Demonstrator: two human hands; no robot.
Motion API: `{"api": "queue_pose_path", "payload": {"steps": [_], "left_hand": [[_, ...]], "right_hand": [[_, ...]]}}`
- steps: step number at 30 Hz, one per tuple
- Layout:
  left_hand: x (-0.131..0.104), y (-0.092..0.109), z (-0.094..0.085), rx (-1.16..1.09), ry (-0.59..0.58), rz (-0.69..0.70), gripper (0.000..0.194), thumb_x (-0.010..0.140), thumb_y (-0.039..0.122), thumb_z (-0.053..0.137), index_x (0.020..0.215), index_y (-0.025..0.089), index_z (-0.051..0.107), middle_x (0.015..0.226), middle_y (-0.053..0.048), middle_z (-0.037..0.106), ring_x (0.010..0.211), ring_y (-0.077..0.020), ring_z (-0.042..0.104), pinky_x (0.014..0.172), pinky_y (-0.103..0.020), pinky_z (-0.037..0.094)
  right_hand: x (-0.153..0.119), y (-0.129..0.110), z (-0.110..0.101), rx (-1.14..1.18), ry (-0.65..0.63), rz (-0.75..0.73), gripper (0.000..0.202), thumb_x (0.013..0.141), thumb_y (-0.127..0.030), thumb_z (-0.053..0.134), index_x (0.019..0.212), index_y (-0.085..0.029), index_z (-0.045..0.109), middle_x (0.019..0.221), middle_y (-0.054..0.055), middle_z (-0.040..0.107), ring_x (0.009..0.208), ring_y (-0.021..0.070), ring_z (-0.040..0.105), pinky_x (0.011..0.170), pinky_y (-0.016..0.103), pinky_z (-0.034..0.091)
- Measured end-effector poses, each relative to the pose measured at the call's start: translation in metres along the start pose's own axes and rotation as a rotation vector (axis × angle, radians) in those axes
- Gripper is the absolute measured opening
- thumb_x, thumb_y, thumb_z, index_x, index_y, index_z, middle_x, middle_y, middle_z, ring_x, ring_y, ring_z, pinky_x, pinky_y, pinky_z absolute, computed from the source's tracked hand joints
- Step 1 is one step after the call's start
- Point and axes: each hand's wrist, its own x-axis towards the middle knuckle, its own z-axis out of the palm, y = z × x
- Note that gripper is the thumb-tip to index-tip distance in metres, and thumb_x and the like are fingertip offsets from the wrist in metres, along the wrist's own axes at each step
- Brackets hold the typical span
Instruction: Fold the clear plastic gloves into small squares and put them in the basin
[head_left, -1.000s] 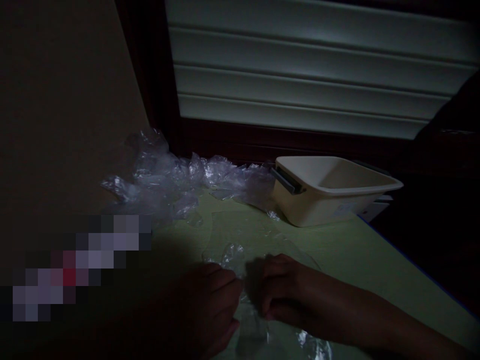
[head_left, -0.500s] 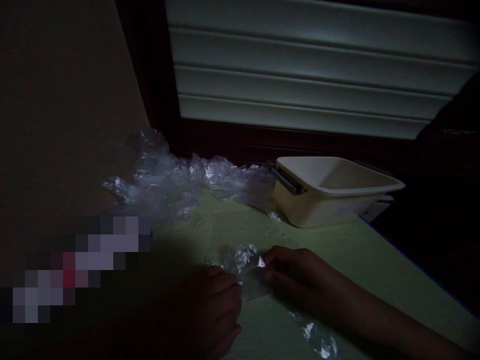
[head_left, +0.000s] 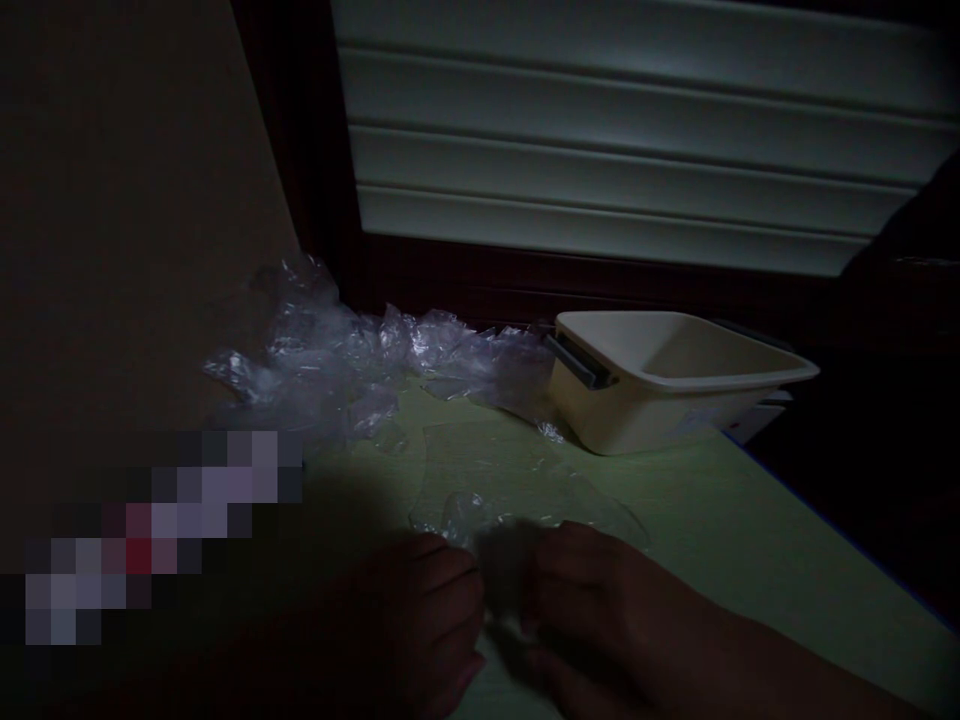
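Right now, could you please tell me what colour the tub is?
The tub looks cream, best seen in the head view.

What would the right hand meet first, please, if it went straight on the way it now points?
Most likely the left hand, since the right hand points leftward towards it. Clear plastic film lies by both hands, so that might be brushed first; depth is hard to judge here.

One head-worn camera looks forward and down over the nearby tabletop [head_left: 739,530].
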Motion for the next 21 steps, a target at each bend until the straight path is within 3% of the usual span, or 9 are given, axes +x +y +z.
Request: {"api": "queue_pose_path", "payload": {"steps": [4, 16, 21], "left_hand": [[-0.001, 0.000, 0.003, 0.019, -0.010, 0.002, 0.008, 0.089, 0.021, 0.056, 0.083, 0.016, 0.060, 0.083, -0.005, 0.063, 0.080, -0.0182, 0.056, 0.076, -0.032, 0.046], [0.001, 0.001, -0.004, 0.015, -0.031, -0.011, 0.010, 0.092, 0.021, 0.054, 0.093, 0.014, 0.060, 0.087, -0.004, 0.064, 0.082, -0.0185, 0.056, 0.075, -0.033, 0.046], [0.000, 0.000, -0.003, 0.004, -0.031, -0.008, 0.006, 0.088, 0.021, 0.058, 0.089, 0.015, 0.060, 0.085, -0.004, 0.065, 0.080, -0.0178, 0.056, 0.074, -0.032, 0.047]], "right_hand": [[0.002, 0.008, 0.008, -0.158, -0.056, 0.025, 0.017, 0.089, -0.017, 0.048, 0.083, -0.016, 0.064, 0.083, 0.006, 0.063, 0.075, 0.0179, 0.054, 0.069, 0.031, 0.040], [0.002, 0.016, 0.004, -0.145, -0.059, 0.108, 0.021, 0.094, -0.015, 0.042, 0.098, -0.017, 0.063, 0.101, 0.007, 0.065, 0.094, 0.0194, 0.056, 0.087, 0.036, 0.041], [0.001, 0.020, 0.007, -0.203, -0.044, 0.068, 0.020, 0.091, -0.012, 0.046, 0.102, -0.016, 0.063, 0.111, 0.009, 0.064, 0.104, 0.0213, 0.056, 0.093, 0.039, 0.041]]}}
